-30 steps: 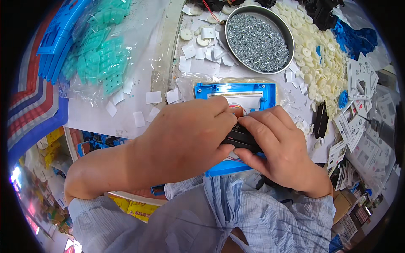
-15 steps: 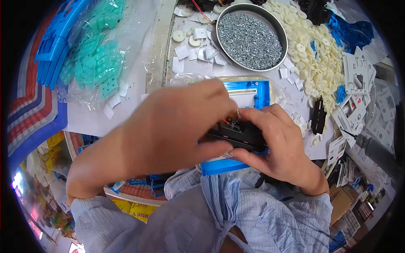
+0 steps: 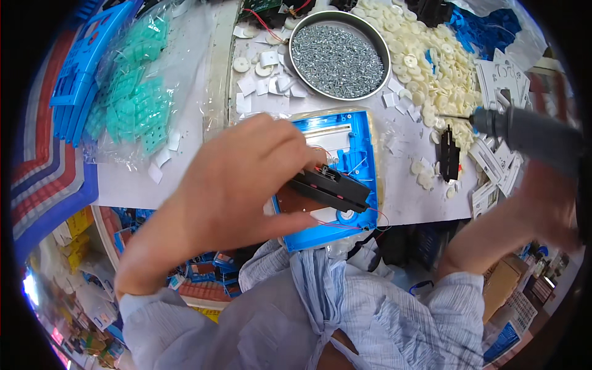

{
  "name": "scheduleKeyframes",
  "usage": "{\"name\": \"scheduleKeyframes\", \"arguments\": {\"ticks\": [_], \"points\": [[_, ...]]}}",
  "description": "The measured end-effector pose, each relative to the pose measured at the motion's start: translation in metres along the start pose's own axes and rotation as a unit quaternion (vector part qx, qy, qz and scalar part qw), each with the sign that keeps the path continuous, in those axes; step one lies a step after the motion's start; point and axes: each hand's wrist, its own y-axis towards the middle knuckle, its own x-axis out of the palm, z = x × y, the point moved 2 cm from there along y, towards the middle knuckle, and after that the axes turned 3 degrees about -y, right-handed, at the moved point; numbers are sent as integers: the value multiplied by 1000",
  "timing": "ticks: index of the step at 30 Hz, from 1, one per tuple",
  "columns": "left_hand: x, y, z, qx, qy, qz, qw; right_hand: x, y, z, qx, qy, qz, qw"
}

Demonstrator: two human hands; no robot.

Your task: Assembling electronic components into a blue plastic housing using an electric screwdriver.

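Note:
My left hand [image 3: 246,179] is closed on a long black plastic part [image 3: 333,190] with a small mechanism and red wires at its held end. The part is tilted over an open blue plastic casing [image 3: 364,148], which has a white panel and a brown circuit board inside. Thin wires run from the casing's near right corner. At the far right, my right hand [image 3: 546,191], smeared by motion, is wrapped round a dark grey electric screwdriver [image 3: 518,131]. Its thin bit points left over the cream discs.
A round metal tray [image 3: 387,68] of small screws stands behind the casing. Cream plastic discs [image 3: 425,55] are heaped right of it. Another black part [image 3: 449,154] and printed white cards [image 3: 499,86] lie rightward. Bagged green pieces [image 3: 139,105] and blue casings [image 3: 80,68] are at left.
My right hand has left the black part and moved far right to grip the electric screwdriver, which is now raised. My left hand still holds the black part above the casing.

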Motion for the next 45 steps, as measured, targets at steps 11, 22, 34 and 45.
{"name": "scheduleKeyframes", "arguments": {"ticks": [11, 22, 34, 45], "points": [[48, -28, -10, 1, 59, 86, 995, 127, 34, 71, 138, 261, 46, 954], [46, -22, -7, 15, 76, 97, 992, 177, 34, 49, 145, 333, 25, 932], [43, -22, -9, 40, 93, 110, 989, 180, 37, 36, 225, 242, 24, 943], [47, -24, -8, 58, 144, 113, 981, 204, 42, 36, 227, 186, 76, 953]]}}
